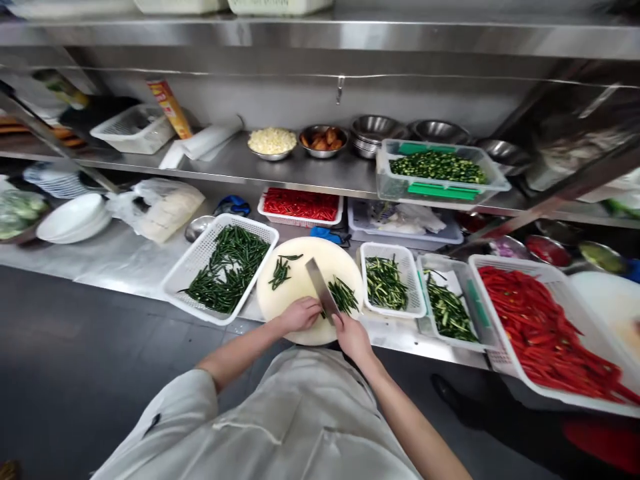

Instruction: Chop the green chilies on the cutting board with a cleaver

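Note:
My right hand (353, 339) is wrapped round the handle of a cleaver (320, 285), its broad blade standing over a round cutting board (273, 313). Just left of the blade, my left hand (302, 315) rests on the board with fingers curled over green chilli peppers, mostly hidden under the fingertips. Cut green chilli pieces (343, 295) lie to the right of the blade. A smaller bunch of green chillies (280, 273) sits at the board's upper left. Beside the board on the left, a white basket (176, 283) holds whole green chillies (231, 267).
Right of the board stand a small white basket (421, 303) of cut green chillies, a clear tub (483, 320) with more, and a large basket (505, 340) of red chillies (550, 327). The shelf (320, 175) overhangs the counter's back, carrying bowls and a tub of chopped greens (437, 167).

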`<move>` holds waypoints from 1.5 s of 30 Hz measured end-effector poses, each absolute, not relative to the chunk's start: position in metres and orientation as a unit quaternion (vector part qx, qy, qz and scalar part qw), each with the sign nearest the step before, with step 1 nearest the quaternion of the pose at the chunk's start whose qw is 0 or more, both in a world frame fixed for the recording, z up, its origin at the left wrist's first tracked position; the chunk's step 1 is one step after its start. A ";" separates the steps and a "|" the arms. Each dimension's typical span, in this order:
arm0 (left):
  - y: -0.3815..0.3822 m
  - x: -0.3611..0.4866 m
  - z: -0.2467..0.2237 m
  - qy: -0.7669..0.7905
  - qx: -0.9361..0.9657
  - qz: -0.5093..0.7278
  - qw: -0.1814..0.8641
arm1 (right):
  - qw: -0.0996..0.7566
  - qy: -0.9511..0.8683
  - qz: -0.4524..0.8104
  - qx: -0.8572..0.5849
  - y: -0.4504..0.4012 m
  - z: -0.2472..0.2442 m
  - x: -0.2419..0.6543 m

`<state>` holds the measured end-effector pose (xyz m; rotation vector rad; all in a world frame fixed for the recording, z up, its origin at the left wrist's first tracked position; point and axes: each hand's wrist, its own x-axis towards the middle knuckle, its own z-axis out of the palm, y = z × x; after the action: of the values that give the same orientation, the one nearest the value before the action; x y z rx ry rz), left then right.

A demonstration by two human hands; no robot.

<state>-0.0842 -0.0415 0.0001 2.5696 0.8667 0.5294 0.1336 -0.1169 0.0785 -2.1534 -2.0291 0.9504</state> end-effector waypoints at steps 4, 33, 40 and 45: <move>0.029 -0.107 0.019 0.508 0.829 0.222 0.069 | 0.085 -0.654 0.346 -0.667 -0.150 0.069 0.161; -0.068 -0.086 -0.014 0.308 0.901 0.219 0.211 | -0.105 -0.652 0.323 -0.677 -0.162 0.132 0.183; -0.063 -0.081 -0.014 0.305 0.909 0.212 0.191 | -0.103 -0.645 0.324 -0.685 -0.162 0.125 0.188; -0.063 -0.077 -0.017 0.316 0.901 0.212 0.208 | -0.086 -0.658 0.362 -0.654 -0.161 0.105 0.185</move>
<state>-0.0767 -0.0628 -0.0175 2.5079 0.8790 0.5905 0.1851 -0.1614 0.1055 -2.1751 -2.1898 1.2055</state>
